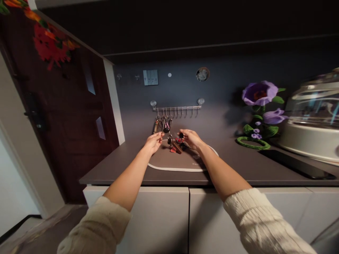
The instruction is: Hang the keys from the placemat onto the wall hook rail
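My left hand (155, 142) is closed in a pinch beside a black fob (166, 129) on a key bunch; what sits between its fingertips is too small to tell. My right hand (191, 138) is closed too, its fingertips on a small black-headed key (181, 135). Between the hands are a metal ring (171, 136), a brown strip-shaped tag (177, 147) and a red tag (173, 150), over a brown mat (172, 163) with a pale edge. Whether these tags hang or rest on the mat, I cannot tell.
A clear hook rail (177, 108) on the wall carries several key bunches (156, 125) at its left. On the right stand purple flowers (260, 93), a phone-like black slab (296, 164) and a domed appliance (315, 130). A dark red door (69, 123) is at left.
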### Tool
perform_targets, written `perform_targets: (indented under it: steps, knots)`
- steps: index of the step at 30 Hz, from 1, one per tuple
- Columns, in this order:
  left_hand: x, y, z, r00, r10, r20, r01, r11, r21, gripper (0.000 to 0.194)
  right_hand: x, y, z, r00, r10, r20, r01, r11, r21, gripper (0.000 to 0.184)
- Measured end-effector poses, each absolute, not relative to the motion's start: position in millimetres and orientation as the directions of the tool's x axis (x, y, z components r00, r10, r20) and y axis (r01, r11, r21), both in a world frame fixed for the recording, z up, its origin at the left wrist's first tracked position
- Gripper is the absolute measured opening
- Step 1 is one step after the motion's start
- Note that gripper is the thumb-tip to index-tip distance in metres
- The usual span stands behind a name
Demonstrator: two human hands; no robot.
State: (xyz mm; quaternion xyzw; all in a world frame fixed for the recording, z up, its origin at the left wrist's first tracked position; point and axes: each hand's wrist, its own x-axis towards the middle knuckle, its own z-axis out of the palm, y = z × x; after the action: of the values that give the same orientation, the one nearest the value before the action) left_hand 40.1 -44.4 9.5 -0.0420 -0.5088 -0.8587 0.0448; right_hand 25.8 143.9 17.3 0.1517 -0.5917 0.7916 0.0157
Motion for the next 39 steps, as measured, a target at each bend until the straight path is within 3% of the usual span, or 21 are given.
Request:
perform_targets:
  steps: [7,20,30,39]
  knots:
    - [34.7,-37.7,10.7,-0.994,-0.01,0.11,0.098,-0.546,0.832,0.015,26.4,146.5,15.9,-0.946,-0.182,0.267,-0.17,-0.423,-0.89,0.01]
    - [20.9,-22.9,23.8,-0.999,0.002,0.054,0.043,-0.574,0.818,0.017,22.4,148.8,15.3,-0.947,-0.143,0.289,-0.182,-0.503,-0.845,0.003]
    - [15.2,-14.6,3.9,-0.999,0.005,0.052,0.038,-0.628,0.777,0.029,15.7,144.0,11.4,-0.92,0.048,0.389,-0.382,-0.329,-0.863,0.03]
    - [18.3,-15.3,3.0,-0.991,-0.092,0.099,0.135,-0.603,0.786,0.028,9.9,138.8,10.1,-0.872,0.031,0.489,-0.488,-0.15,-0.86,0.027]
